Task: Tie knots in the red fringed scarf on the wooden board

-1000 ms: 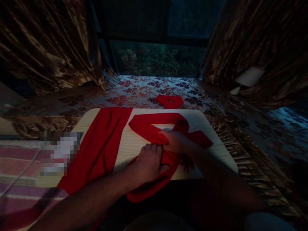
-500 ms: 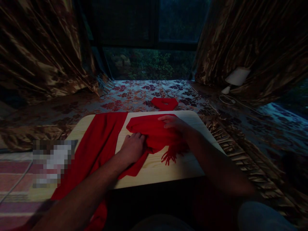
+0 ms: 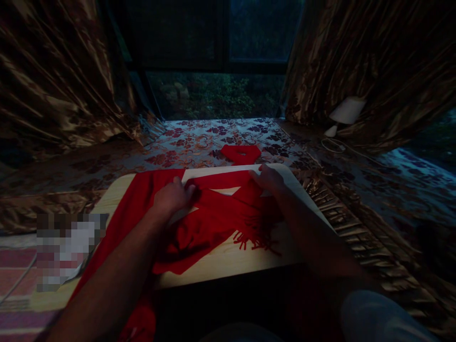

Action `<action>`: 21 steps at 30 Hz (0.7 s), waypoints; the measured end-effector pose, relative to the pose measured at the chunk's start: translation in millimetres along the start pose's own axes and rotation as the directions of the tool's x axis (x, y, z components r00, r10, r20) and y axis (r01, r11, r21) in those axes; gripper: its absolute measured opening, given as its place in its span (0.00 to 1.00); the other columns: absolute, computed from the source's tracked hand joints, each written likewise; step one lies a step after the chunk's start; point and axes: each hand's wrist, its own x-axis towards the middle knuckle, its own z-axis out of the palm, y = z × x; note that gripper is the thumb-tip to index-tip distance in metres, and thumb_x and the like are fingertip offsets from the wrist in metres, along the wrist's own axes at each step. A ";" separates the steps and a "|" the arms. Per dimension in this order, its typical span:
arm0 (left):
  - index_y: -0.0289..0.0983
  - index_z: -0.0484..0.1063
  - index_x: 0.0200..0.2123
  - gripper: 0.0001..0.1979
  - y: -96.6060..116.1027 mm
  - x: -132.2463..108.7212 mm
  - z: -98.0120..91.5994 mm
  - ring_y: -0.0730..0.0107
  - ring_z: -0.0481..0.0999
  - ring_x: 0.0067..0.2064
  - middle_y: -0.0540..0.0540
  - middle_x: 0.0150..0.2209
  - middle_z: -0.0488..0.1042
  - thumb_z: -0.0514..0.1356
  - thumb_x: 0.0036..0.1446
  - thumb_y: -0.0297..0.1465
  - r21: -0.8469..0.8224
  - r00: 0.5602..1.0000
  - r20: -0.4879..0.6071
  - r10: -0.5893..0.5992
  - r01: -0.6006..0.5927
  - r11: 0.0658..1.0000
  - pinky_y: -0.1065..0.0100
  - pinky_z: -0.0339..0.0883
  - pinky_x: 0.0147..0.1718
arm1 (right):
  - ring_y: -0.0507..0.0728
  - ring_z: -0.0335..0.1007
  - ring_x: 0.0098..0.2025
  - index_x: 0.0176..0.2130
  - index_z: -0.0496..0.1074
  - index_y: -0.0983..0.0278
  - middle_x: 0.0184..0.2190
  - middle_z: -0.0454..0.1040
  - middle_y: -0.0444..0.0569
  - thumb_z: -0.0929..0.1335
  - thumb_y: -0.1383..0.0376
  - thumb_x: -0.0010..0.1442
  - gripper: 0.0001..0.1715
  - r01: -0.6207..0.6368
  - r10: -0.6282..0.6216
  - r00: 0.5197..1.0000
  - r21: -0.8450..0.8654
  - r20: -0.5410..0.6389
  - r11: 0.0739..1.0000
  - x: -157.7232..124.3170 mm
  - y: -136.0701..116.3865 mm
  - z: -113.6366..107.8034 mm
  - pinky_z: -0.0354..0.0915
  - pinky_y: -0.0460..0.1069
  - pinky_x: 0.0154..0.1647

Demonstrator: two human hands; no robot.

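Note:
A long red scarf (image 3: 210, 221) with a fringed end (image 3: 254, 240) lies partly folded on a pale wooden board (image 3: 228, 259). My left hand (image 3: 173, 197) is closed on a fold of the scarf near the board's far left part. My right hand (image 3: 269, 178) pinches the scarf's far edge at the board's back right. A broad red stretch of the same cloth (image 3: 123, 223) runs down the board's left side and off its near edge.
A small folded red cloth (image 3: 240, 154) lies beyond the board on a flowered bedspread (image 3: 199, 140). Brown patterned curtains (image 3: 57, 80) hang on both sides of a dark window (image 3: 217, 52). A white lamp (image 3: 344, 114) and a cord sit at the right. A striped cloth (image 3: 14, 270) lies at the left.
Both hands have moved away from me toward the board's far edge, drawing the scarf into a folded band. The fringed end now lies spread near the board's front right.

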 end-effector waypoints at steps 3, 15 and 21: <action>0.29 0.74 0.48 0.33 -5.0 26.3 15.6 0.39 0.80 0.47 0.25 0.45 0.79 0.51 0.60 0.54 -0.155 0.995 0.100 -0.025 0.041 0.987 0.56 0.69 0.40 | 0.67 0.76 0.45 0.43 0.77 0.71 0.43 0.80 0.68 0.64 0.47 0.64 0.30 -0.024 0.012 0.992 0.092 0.127 0.995 18.9 4.0 14.2 0.66 0.54 0.43; 0.35 0.69 0.49 0.20 3.4 71.9 50.1 0.69 0.77 0.33 0.45 0.38 0.79 0.62 0.52 0.31 -0.910 0.991 -0.063 -0.117 -0.009 0.415 0.69 0.73 0.35 | 0.56 0.75 0.37 0.43 0.77 0.68 0.36 0.80 0.51 0.67 0.59 0.56 0.19 -0.072 0.072 0.997 0.521 0.021 0.850 43.5 25.4 28.5 0.68 0.48 0.37; 0.40 0.65 0.64 0.37 -1.6 57.2 60.7 0.64 0.80 0.37 0.44 0.44 0.81 0.66 0.48 0.32 -0.820 0.993 -0.114 0.027 -0.109 0.562 0.66 0.74 0.37 | 0.59 0.75 0.49 0.59 0.72 0.66 0.51 0.78 0.56 0.70 0.59 0.56 0.32 0.007 0.001 1.000 0.417 -0.018 0.909 40.3 41.4 37.7 0.69 0.52 0.51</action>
